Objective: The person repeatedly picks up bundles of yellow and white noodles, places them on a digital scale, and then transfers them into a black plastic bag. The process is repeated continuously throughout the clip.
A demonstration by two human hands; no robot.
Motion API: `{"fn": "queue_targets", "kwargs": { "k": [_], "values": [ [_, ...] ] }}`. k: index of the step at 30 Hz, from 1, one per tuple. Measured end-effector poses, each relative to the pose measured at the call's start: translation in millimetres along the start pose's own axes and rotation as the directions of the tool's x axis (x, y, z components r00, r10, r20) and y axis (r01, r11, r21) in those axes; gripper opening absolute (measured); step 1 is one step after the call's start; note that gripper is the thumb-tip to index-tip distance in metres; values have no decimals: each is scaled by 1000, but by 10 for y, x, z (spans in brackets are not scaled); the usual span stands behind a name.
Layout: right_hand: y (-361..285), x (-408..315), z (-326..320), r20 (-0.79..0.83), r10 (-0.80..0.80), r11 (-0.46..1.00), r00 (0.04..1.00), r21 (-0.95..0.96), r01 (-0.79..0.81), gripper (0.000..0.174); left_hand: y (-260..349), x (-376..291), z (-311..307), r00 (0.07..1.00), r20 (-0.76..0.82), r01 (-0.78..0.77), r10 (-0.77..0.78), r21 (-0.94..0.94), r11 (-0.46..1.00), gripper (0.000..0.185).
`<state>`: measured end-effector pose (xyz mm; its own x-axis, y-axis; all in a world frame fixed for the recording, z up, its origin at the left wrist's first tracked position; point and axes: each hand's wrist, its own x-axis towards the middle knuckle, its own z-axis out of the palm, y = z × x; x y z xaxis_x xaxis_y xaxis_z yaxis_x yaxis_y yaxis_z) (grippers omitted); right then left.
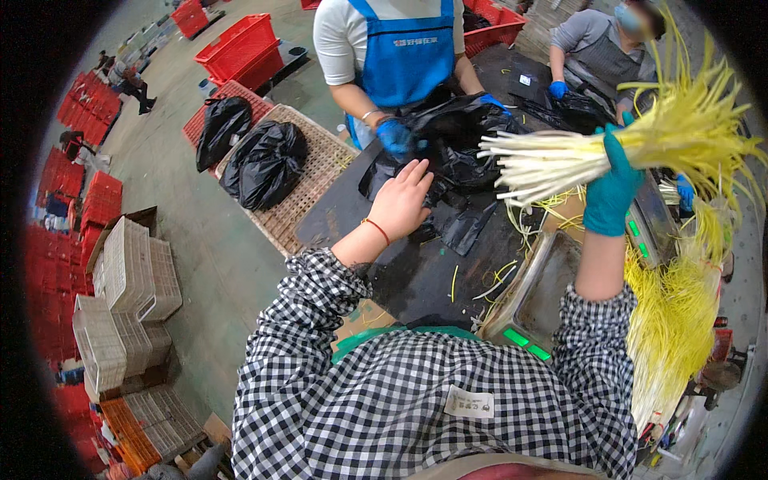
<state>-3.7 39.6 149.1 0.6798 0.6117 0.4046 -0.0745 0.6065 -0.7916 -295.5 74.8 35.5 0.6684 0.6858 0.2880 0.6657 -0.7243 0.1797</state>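
Observation:
My right hand (pixel 615 177), in a teal glove, grips a bundle of yellow chives (pixel 672 135) above the table, its white stems pointing left. Bare and holding nothing, with a red string on the wrist, my left hand (pixel 403 201) reaches over the dark table, fingers extended. Just beyond it lie black plastic bags (pixel 462 141), handled by a co-worker in blue gloves. A metal weighing scale (pixel 549 288) with green lit displays stands below my right hand. More yellow chives (pixel 672 324) are heaped at the right. Loose strands lie on the dark tabletop (pixel 414 282).
Across the table stands a co-worker in a blue apron (pixel 408 51); another in grey (pixel 600 51) works at the upper right. Filled black bags (pixel 270 165) rest on a woven crate (pixel 327 141). Red crates (pixel 240 51) and white crates (pixel 123 270) stand on the floor.

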Motion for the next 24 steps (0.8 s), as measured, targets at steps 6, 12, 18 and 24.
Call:
{"fn": "queue_targets", "kwargs": {
  "k": [6, 12, 18, 24],
  "values": [
    [189, 334, 418, 166, -319, 894, 933, -274, 354, 62, -14, 203, 137, 990, 125, 47, -59, 95, 994, 67],
    [849, 413, 651, 646, -217, 489, 732, -577, 654, 43, 15, 239, 35, 995, 71, 71, -77, 80, 994, 25],
    [1733, -39, 831, 917, 127, 363, 378, -398, 843, 27, 192, 273, -293, 977, -206, -41, 51, 55, 998, 15],
    [1840, 8, 455, 673, 687, 103, 273, -463, 880, 28, 438, 496, -481, 949, -230, -214, 214, 28, 977, 15]
  ]
}}
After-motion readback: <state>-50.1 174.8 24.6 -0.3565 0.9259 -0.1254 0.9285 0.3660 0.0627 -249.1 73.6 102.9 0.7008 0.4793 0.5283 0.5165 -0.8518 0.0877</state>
